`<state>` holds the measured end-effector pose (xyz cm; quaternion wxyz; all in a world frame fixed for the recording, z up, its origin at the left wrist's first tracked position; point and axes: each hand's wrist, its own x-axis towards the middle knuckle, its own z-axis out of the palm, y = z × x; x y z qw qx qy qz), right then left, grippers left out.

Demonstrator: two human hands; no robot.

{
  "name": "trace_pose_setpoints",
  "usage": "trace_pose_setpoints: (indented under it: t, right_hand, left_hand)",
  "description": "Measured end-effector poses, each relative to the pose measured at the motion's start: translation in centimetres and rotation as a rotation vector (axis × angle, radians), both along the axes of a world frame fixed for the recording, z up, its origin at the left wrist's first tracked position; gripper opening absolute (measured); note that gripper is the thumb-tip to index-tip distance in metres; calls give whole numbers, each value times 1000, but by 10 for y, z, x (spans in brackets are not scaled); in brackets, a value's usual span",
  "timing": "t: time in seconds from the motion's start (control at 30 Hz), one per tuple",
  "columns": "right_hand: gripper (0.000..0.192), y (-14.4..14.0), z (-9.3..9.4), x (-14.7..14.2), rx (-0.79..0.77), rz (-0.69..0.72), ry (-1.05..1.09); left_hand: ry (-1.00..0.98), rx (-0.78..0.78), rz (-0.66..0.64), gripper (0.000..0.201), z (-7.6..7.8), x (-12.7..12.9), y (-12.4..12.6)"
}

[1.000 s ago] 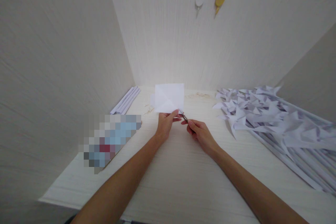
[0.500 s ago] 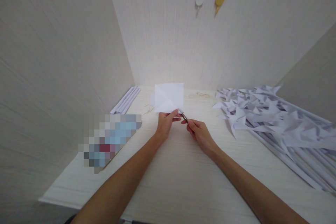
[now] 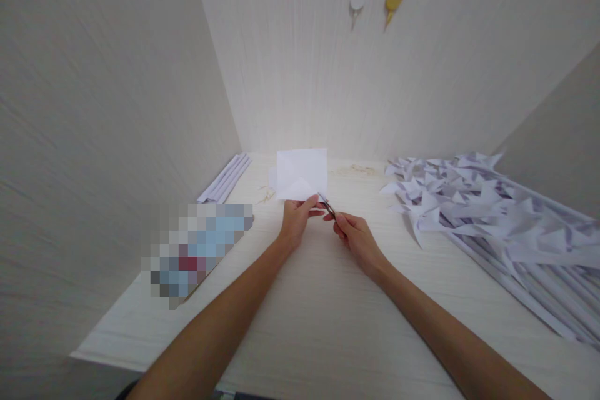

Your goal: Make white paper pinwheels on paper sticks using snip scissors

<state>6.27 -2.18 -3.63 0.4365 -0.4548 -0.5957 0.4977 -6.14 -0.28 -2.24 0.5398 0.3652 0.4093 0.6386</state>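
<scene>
My left hand (image 3: 296,220) pinches the lower edge of a folded white paper sheet (image 3: 301,173) and holds it upright above the desk. My right hand (image 3: 357,237) grips small scissors (image 3: 327,205), whose blades reach the paper's lower right corner. Both hands are close together over the middle of the pale desk (image 3: 323,319).
A big heap of folded white paper pinwheels on rolled paper sticks (image 3: 497,219) covers the right side. Rolled paper sticks (image 3: 225,178) lie at the back left, beside a blurred packet (image 3: 197,250). Small scraps (image 3: 356,170) lie by the back wall, which bears two hooks (image 3: 375,1).
Almost nothing has moved; the paper and the scissors stay in the same place, with only a slight shift of view.
</scene>
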Motion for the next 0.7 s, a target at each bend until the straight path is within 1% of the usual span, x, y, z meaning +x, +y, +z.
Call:
trace_pose_setpoints:
  t: [0.3, 0.43, 0.53, 0.7]
  right_hand:
    - [35, -1, 2, 0, -8, 2, -6]
    - [38, -1, 3, -1, -31, 13, 12]
    - [41, -1, 4, -1, -22, 14, -10]
    - [41, -1, 4, 0, -12, 11, -46]
  left_hand:
    - [19, 17, -13, 16, -1, 0, 0]
    - [10, 19, -13, 16, -1, 1, 0]
    - [6, 22, -21, 17, 0, 1, -1]
    - [14, 13, -27, 16, 1, 0, -2]
